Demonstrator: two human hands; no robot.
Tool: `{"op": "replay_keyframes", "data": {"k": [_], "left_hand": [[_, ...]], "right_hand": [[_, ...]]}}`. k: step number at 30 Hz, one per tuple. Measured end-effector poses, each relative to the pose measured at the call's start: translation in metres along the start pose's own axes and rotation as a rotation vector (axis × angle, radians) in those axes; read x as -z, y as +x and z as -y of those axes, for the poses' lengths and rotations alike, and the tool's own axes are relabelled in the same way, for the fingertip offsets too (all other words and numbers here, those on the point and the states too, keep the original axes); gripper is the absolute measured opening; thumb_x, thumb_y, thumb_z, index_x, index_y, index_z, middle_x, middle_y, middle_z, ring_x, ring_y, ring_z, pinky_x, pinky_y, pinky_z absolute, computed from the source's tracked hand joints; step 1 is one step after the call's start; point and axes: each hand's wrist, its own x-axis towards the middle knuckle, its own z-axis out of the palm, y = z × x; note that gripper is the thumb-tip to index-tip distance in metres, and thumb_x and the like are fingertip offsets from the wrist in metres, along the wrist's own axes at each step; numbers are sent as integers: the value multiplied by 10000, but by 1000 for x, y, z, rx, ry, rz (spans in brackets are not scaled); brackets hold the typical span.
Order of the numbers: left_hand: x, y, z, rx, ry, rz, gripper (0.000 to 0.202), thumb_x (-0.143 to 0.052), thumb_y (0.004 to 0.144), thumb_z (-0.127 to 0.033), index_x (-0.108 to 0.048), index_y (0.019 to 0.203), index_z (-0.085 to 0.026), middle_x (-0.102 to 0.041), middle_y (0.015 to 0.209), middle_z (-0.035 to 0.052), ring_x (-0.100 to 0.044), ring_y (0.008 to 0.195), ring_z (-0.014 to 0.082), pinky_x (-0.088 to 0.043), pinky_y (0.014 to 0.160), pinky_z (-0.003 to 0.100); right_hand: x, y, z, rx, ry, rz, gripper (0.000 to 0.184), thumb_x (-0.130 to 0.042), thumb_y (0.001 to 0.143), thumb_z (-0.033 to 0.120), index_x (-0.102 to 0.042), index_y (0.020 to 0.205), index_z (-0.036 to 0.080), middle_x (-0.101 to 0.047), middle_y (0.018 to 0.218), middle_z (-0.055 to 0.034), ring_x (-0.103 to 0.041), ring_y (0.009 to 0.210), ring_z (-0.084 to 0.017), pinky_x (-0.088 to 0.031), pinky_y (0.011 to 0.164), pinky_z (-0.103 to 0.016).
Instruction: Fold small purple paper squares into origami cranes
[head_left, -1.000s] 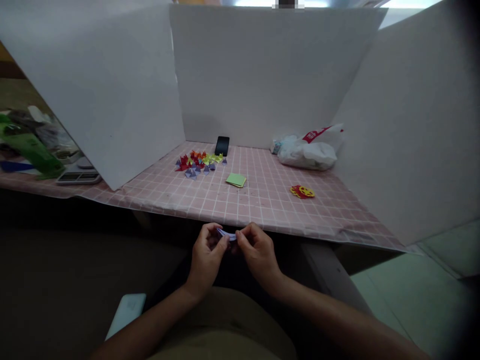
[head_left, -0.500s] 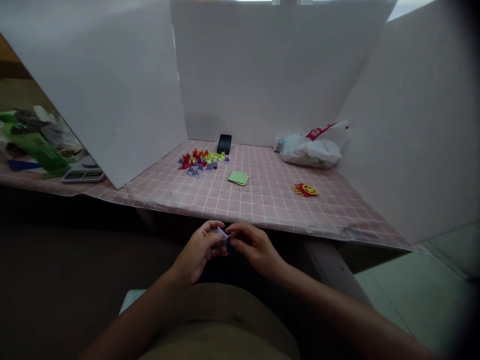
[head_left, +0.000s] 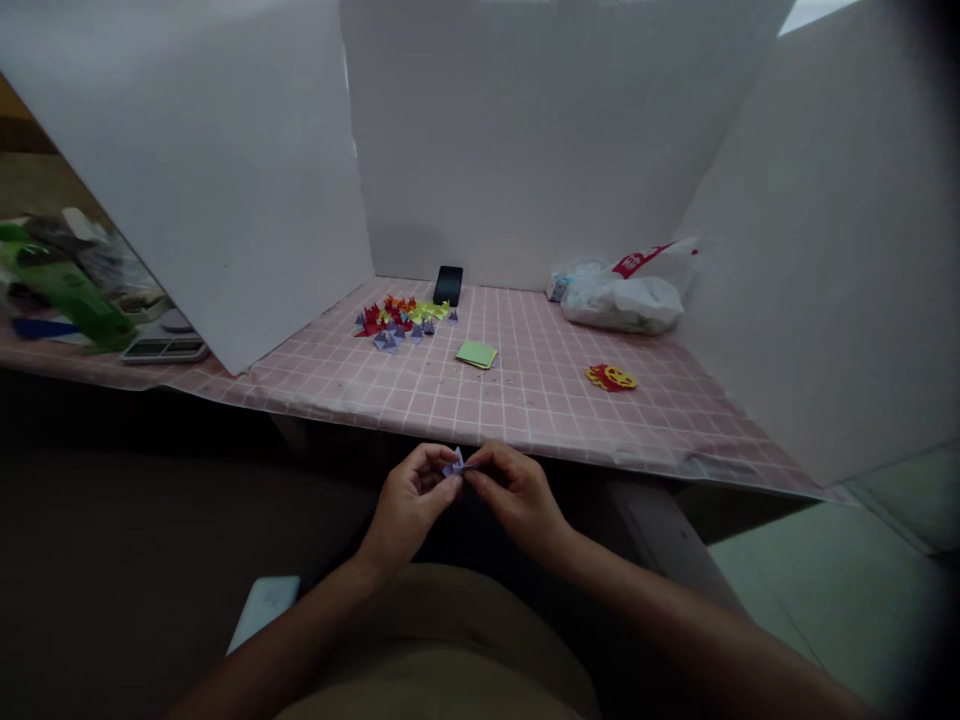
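And there it was, a small folded lilac paper (head_left: 458, 462), held up over the lap just short of the near edge of the tabletop (head_left: 525, 412)! One sharp tip was pointed upward and away from the body, and a thin point was run out to the right, toward the fingers there. The long axis could not be told for certain, since much of the paper was covered by fingertips; the part left in sight was stretched slightly more from side to side.

By the left hand (head_left: 409, 503) the paper was gripped, thumb pressed in front and forefinger curled over behind. By the right hand (head_left: 519, 500) the slim point on the other side was pinched between thumb and forefinger, so both hands were clamped on the same piece, fingertips nearly meeting.

Outward now, onto the pink checked cloth! A green-topped paper stack (head_left: 476, 353) was set out beyond the hands. Farther back and to the left, folded paper figures (head_left: 397, 322) in red, orange, yellow and lilac were clustered, with a dark phone (head_left: 448, 286) placed just behind. Over on the right, red and yellow cutouts (head_left: 611, 377) were heaped, and behind them a white plastic bag (head_left: 626, 303) was slumped near the panel.
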Motion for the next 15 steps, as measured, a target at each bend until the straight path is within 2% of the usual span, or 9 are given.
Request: {"op": "replay_keyframes", "data": {"k": [4, 8, 11, 15], "left_hand": [[-6, -4, 3, -29, 4, -57, 196, -700, 772, -240, -628, 941, -172, -665, 869, 18, -634, 819, 149, -522, 765, 265], [-7, -9, 5, -58, 35, -62, 199, -646, 837, -257, -601, 1017, -186, -691, 927, 34, -660, 888, 169, -537, 809, 290], [-5, -12, 7, -114, 132, -73, 187, -630, 863, -268, -604, 1031, -190, -698, 926, 33, -666, 882, 170, -529, 799, 280], [-1, -14, 9, -151, 270, -123, 126, -645, 860, -287, -644, 923, -178, -695, 866, 27, -659, 795, 161, -511, 730, 258]], "right_hand": [[-1, -2, -2, 164, -117, -12, 91, -592, 861, 101, -630, 849, 183, -623, 779, -25, -595, 717, -149, -465, 661, -260], [-2, -3, -2, 309, -179, 15, 129, -542, 891, 81, -609, 915, 189, -611, 831, -42, -599, 772, -160, -483, 679, -263], [-2, -4, -1, 364, -224, 20, 135, -527, 901, 77, -603, 935, 183, -604, 850, -53, -597, 772, -159, -488, 675, -258], [-2, -5, 0, 393, -269, 21, 141, -516, 902, 72, -609, 934, 173, -591, 844, -60, -591, 748, -157, -487, 647, -253]]}}
